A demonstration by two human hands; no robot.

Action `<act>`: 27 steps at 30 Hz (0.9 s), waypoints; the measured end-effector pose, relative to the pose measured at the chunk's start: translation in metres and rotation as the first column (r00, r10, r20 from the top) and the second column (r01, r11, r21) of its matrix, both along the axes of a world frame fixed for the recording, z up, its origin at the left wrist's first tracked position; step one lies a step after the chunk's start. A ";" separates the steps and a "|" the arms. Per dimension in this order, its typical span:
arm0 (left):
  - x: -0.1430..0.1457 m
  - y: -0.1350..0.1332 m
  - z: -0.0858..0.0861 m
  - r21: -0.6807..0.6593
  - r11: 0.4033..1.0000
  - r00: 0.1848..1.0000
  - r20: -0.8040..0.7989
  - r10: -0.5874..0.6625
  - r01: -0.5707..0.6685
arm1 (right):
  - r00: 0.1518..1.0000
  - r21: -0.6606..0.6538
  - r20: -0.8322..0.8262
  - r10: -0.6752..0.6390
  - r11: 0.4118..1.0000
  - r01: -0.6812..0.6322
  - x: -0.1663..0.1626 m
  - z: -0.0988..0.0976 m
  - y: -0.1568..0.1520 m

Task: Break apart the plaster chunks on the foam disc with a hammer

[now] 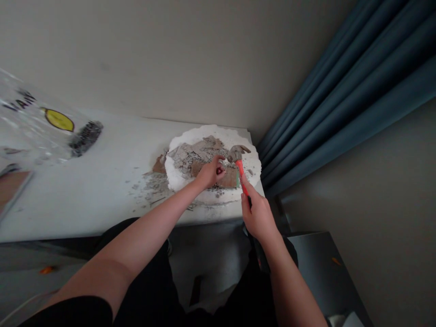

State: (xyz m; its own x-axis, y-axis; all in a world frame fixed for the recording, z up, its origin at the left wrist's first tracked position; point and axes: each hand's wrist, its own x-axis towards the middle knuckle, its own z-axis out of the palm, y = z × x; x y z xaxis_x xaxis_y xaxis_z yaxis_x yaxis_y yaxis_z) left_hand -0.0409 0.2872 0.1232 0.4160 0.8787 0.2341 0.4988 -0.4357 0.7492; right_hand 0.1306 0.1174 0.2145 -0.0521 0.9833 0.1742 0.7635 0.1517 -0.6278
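Note:
My right hand (pixel 258 211) is wrapped round the orange and black handle of a claw hammer (pixel 235 154). The hammer's head is over the right part of a white, ragged-edged slab (pixel 250 159). My left hand (pixel 209 173) is at a brown, flat piece (pixel 227 179) with a green strip at its right end. Its fingers are curled in towards the thumb, and what they grip, if anything, is too small to make out. Behind that hand, grey crumbled material (pixel 190 153) and brown fragments cover much of the slab.
Grey crumbs (pixel 153 184) are scattered on the white table (pixel 105 190) left of the slab. A clear plastic bag (pixel 37 118) with a yellow lemon print lies farther left, near a brown board (pixel 12 190). Blue curtains (pixel 340 86) hang close to the table's right end.

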 end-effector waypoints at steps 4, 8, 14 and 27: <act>0.001 0.001 -0.001 0.000 1.000 1.000 -0.009 0.012 -0.012 | 0.998 -0.045 0.064 0.003 0.999 0.000 -0.003 0.002 -0.001; 0.001 0.001 -0.001 0.000 1.000 1.000 -0.020 0.000 0.000 | 0.997 -0.022 0.072 -0.028 0.999 0.029 -0.003 0.003 -0.002; 0.002 -0.001 0.002 -0.011 1.000 1.000 -0.016 0.013 -0.013 | 0.998 -0.029 0.068 -0.002 1.000 0.004 -0.002 0.004 -0.002; 0.000 0.000 -0.003 -0.008 1.000 0.999 -0.042 -0.009 0.009 | 0.996 -0.028 0.090 0.000 1.000 0.003 -0.004 0.001 -0.002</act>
State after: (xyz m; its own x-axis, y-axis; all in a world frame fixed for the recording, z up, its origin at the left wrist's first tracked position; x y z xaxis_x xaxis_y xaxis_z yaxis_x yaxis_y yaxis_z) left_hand -0.0404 0.2870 0.1206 0.4328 0.8768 0.2096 0.5257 -0.4344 0.7313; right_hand 0.1268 0.1153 0.2154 -0.0647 0.9878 0.1417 0.8170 0.1340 -0.5608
